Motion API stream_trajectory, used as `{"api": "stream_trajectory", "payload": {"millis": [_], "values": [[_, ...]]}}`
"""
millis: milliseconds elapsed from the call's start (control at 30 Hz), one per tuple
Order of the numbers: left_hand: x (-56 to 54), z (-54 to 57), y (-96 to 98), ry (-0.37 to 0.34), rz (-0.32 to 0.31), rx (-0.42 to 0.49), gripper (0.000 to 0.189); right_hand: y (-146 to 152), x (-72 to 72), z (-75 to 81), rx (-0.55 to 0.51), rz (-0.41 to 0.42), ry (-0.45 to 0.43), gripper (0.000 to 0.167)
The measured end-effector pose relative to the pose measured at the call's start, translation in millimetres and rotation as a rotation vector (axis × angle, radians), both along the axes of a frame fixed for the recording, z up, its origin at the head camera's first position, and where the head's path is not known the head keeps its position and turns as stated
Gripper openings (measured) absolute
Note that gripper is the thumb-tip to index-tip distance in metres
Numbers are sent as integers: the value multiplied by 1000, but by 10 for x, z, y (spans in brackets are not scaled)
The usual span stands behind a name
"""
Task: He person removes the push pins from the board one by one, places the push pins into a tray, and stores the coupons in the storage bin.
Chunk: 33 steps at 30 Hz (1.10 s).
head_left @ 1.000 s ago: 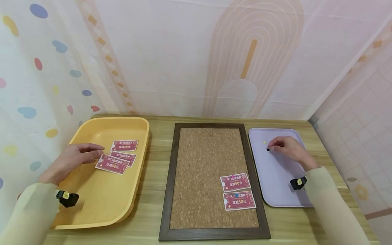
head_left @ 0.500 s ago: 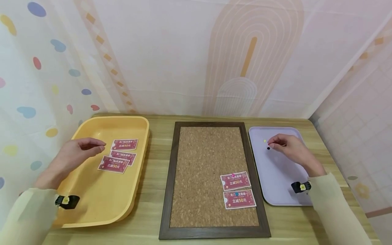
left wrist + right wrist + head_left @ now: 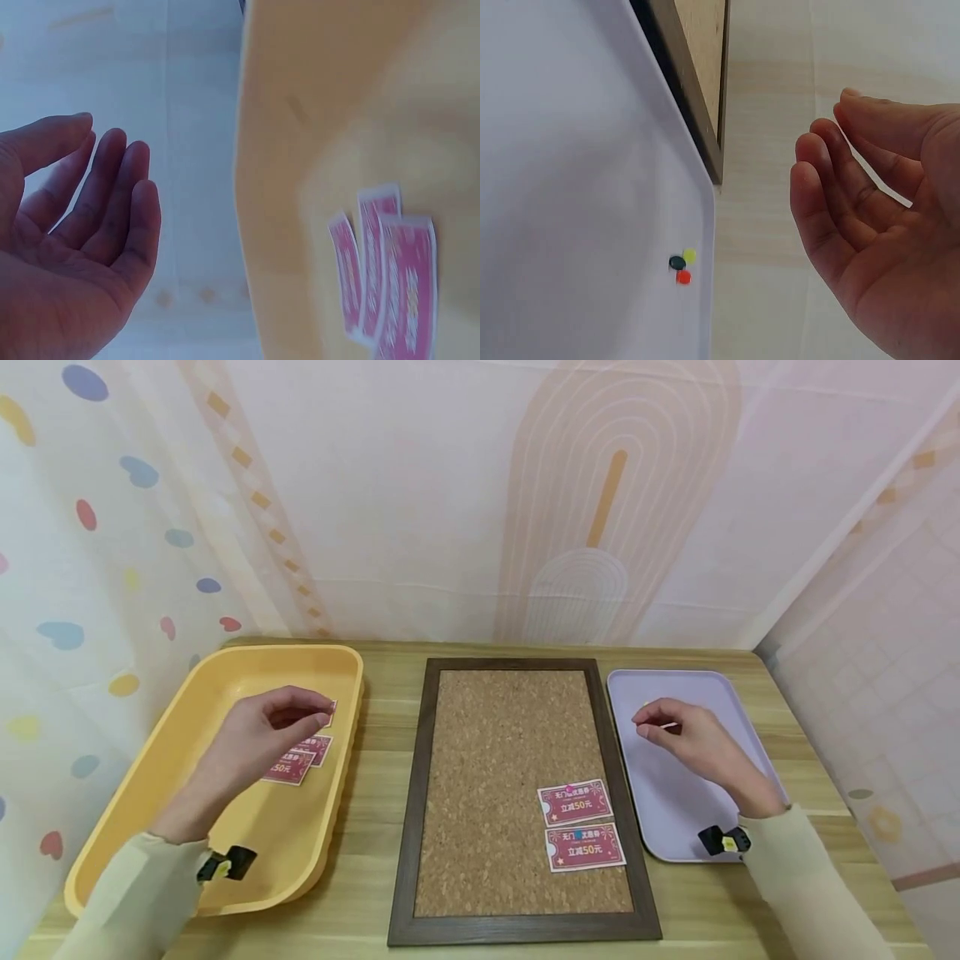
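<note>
My left hand (image 3: 251, 739) hovers over the yellow basin (image 3: 273, 827), fingers loosely bent, with nothing visible between them. Three red-and-white paper coupons (image 3: 409, 285) lie overlapping in the basin; in the head view the hand partly covers them. On the other side, my right hand (image 3: 693, 747) is above the lilac tray (image 3: 667, 810), its thumb and fingertips close together and no object showing in them. A yellow pin (image 3: 690, 255), a black pin (image 3: 677, 263) and a red pin (image 3: 683, 277) lie close together in the tray.
Between basin and tray lies a dark-framed cork board (image 3: 510, 735). Two coupons are on its lower right: the upper coupon (image 3: 581, 807) bears a pink pin (image 3: 569, 788), the lower coupon (image 3: 588, 852) a blue pin (image 3: 578, 835). A patterned curtain (image 3: 420, 510) hangs behind the table.
My left hand lifted off the coupons, leaving them in the basin, and moved right. My right hand drew away from the pins and shifted slightly left.
</note>
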<state>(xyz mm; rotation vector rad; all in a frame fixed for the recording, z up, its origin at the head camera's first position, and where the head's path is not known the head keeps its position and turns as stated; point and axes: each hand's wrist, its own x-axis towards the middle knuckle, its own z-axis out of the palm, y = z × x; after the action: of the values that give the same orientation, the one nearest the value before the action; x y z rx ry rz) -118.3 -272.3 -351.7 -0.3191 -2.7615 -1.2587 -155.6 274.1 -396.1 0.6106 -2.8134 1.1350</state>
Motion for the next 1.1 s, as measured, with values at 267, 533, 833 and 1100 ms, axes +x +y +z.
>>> {"api": "stream_trajectory", "payload": {"millis": [267,533,833,1100], "values": [[63,-6,418,43,-30,53,14,-134,139,-23,-3,37,21,9],[82,-26,830,-6,-128,113,16,-278,228,-89,-5,95,-2,10],[57,-203,1145,-26,-258,133,20,-405,293,-107,-7,137,-34,7],[58,-378,1386,-135,-348,142,25,-494,309,-170,10,205,-66,7]]}}
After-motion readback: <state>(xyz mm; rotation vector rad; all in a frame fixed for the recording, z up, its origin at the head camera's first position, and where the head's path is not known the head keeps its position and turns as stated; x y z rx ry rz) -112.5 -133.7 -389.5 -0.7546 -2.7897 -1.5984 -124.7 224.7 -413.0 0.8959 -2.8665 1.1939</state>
